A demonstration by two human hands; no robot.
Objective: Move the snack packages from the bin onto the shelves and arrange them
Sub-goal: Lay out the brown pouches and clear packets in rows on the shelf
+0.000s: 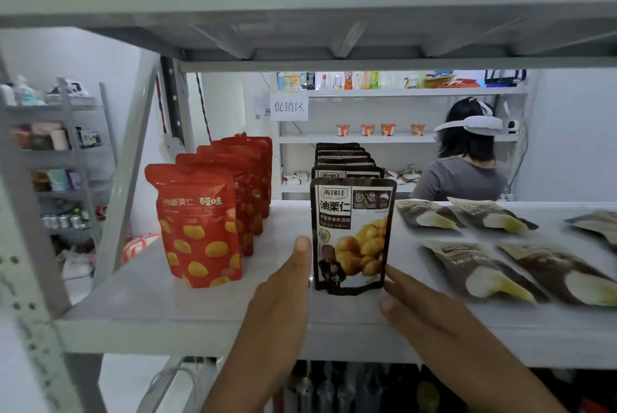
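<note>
Steadying upright dark-brown plastic chestnut pouch (352,232) at row front on grey metal shelf (150,309); left hand (280,295) and right hand (434,322) are flanking it, fingers straight, grasping nothing; pressing evenly should be preventing tipping.

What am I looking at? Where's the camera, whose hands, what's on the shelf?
No machine here: one wide-angle camera sits on a person's head, looking forward and down, so the two hands at the bottom are the wearer's own. The left hand and right hand flank an upright dark chestnut pouch, with straight fingers at its side edges; neither grips it. The pouch fronts a row of like pouches on a pale shelf. To the left stands a row of red chestnut pouches; to the right, more dark pouches lie flat. Behind, another person wearing a headset faces other shelves.
</note>
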